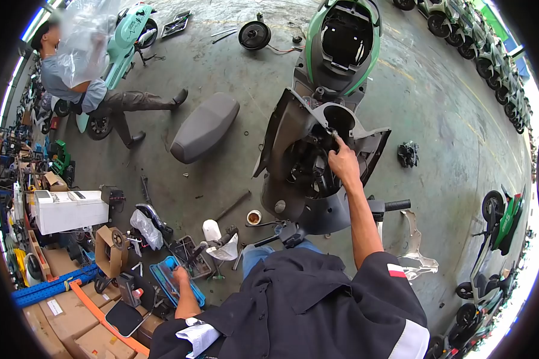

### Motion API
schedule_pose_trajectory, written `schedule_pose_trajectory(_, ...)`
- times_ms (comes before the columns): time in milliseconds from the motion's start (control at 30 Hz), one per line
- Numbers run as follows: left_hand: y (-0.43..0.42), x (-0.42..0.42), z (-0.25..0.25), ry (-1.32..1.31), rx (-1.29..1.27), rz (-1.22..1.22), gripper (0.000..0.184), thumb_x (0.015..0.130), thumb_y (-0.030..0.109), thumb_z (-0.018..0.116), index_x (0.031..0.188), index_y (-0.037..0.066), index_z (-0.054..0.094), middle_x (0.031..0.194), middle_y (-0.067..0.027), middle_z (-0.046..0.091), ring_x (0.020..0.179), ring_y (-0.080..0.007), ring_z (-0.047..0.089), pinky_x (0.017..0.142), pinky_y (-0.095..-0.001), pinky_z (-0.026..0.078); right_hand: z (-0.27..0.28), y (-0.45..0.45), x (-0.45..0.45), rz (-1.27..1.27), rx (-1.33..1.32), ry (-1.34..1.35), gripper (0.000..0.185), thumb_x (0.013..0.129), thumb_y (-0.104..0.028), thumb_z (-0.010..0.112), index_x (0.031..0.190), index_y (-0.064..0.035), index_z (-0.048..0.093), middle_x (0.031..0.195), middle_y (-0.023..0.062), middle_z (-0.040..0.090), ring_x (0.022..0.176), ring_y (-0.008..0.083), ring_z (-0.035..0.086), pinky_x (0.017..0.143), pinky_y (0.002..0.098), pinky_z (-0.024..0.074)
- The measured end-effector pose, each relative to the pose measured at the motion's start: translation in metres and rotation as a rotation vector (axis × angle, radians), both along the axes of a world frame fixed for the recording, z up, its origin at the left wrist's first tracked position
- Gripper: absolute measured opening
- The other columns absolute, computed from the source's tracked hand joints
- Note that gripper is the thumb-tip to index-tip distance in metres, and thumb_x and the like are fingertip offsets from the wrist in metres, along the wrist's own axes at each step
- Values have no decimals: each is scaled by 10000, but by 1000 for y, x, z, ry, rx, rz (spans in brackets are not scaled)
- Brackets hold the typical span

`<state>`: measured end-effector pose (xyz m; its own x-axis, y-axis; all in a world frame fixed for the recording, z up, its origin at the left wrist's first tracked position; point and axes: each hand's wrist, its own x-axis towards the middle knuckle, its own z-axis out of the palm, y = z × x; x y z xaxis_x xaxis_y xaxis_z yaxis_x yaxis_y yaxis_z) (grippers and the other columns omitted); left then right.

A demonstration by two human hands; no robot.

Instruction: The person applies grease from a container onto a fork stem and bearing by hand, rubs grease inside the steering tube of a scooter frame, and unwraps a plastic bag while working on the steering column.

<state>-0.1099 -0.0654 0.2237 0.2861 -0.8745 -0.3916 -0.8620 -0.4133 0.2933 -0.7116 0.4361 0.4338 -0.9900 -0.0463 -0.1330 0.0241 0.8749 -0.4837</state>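
Note:
A partly stripped scooter stands before me with its dark inner panels spread apart. My right hand reaches into its opened front. The index finger stretches to a small part by the round opening while the other fingers are curled. Whatever is at the fingertips is too small to make out. Low on the left, my left hand is down in a blue tray of tools and small parts. Its fingers are mostly hidden, so I cannot tell what they touch.
A grey scooter seat and a wheel lie on the floor. Another person carrying clear plastic walks at the upper left. Cardboard boxes crowd the lower left. A green scooter is at the right.

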Motion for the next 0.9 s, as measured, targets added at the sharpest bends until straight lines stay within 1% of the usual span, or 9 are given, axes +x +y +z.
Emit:
schedule_pose_trajectory(67,-2,3,-3,2,-24,-97,414,968,369,520,1054,-11,660,924,-160,695,798,-305,703,555,-445,574,16,0,11,43,122,-7,558,882,-207,579,1437,-143,580,985,273,727,915,467,707,861,526,569)
schedule_pose_trajectory(100,-1,4,-3,2,-23,-94,414,968,369,520,1054,-11,660,924,-160,695,798,-305,703,555,-445,574,23,-1,13,86,244,-13,553,887,-205,585,1437,-146,583,968,257,733,848,454,720,803,526,590)
schedule_pose_trajectory(133,-1,5,-3,-15,-19,-133,410,967,366,519,1054,-8,661,925,-161,699,790,-302,706,556,-435,575,9,6,9,144,301,15,591,897,-203,590,1482,-144,535,1012,233,726,792,413,732,733,535,592)
schedule_pose_trajectory(300,1,0,3,-35,22,-116,415,969,366,505,1079,1,668,929,-163,717,772,-296,717,560,-426,580,3,3,-2,159,418,37,695,914,-203,592,1577,-132,398,984,202,712,819,386,744,704,488,606)
schedule_pose_trajectory(367,6,-6,11,-24,27,-69,329,842,252,564,1035,120,795,1073,-191,761,1013,-394,710,926,-468,531,-6,-1,-9,218,509,-16,704,935,-179,569,1600,-119,345,985,190,716,865,364,748,748,459,606)
schedule_pose_trajectory(567,-2,-4,5,-80,37,-72,302,847,240,582,1036,122,787,1116,-195,753,1072,-394,699,953,-459,528,-26,-9,-20,307,745,61,583,995,-150,537,1550,-23,411,970,132,723,818,275,756,688,377,608)
schedule_pose_trajectory(700,3,-6,4,-53,-4,-67,309,846,238,598,1055,102,781,1131,-215,745,1094,-396,693,978,-462,519,-17,-9,-16,349,813,69,561,1000,-158,539,1537,-30,438,956,119,721,767,262,749,622,369,603)
schedule_pose_trajectory(800,10,-13,13,-125,-65,-122,315,847,227,609,1069,70,769,1115,-230,745,1080,-404,694,984,-466,515,-22,-2,-11,433,977,98,574,981,-166,560,1538,-82,445,1004,116,701,731,230,732,492,397,559)
schedule_pose_trajectory(900,18,-15,21,-103,-53,-111,317,848,221,620,1074,49,761,1108,-232,746,1072,-411,694,978,-461,515,11,4,-6,498,841,148,453,999,-167,549,1446,-100,540,979,153,702,758,252,748,591,346,595)
